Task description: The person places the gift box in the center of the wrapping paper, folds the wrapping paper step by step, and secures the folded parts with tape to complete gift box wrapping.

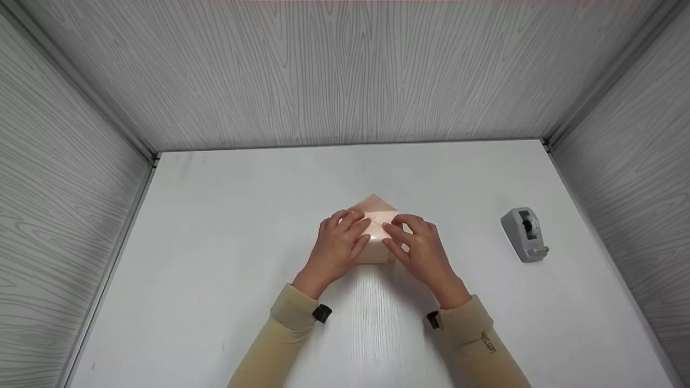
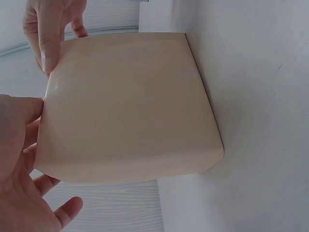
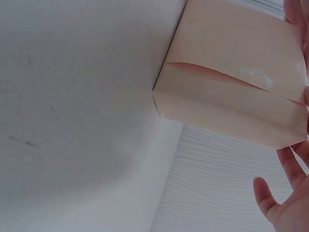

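Observation:
A box-shaped packet (image 1: 374, 249) in pale peach paper lies on the white table, with a pointed paper flap (image 1: 373, 203) standing out at its far side. My left hand (image 1: 337, 245) presses the packet's top from the left, fingers spread and slightly bent. From the right, my right hand (image 1: 423, 248) touches the top with thumb and index finger. A smooth peach side (image 2: 130, 101) fills the left wrist view, with the left thumb at its edge. In the right wrist view, overlapping paper (image 3: 227, 96) shows a gaping seam. Hands hide part of the top.
A grey tape dispenser (image 1: 525, 234) stands on the table (image 1: 232, 215) to the right. Wood-grain panels (image 1: 334, 70) rise behind and on both sides. A black band piece (image 1: 322, 313) sits at the left cuff, another (image 1: 433, 319) at the right.

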`<action>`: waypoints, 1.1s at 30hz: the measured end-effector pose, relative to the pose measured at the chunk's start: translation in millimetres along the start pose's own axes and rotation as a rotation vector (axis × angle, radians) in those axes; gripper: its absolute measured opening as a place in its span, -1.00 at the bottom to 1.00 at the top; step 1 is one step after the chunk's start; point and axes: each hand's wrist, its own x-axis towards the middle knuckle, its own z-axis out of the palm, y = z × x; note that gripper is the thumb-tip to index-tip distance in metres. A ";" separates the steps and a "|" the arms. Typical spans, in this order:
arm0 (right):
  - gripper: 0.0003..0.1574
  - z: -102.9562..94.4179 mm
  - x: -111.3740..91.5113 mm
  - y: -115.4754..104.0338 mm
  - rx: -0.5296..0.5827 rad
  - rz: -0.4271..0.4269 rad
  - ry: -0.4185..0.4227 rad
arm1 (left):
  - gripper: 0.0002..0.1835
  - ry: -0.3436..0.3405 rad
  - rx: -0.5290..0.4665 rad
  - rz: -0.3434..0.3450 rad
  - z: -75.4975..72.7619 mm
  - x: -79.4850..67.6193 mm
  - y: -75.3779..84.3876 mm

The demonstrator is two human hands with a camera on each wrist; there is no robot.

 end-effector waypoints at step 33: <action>-0.68 -1.1 -1.1 -1.6 -0.007 0.026 -0.028 | -0.64 0.078 -0.103 0.045 -13.3 -30.5 -16.6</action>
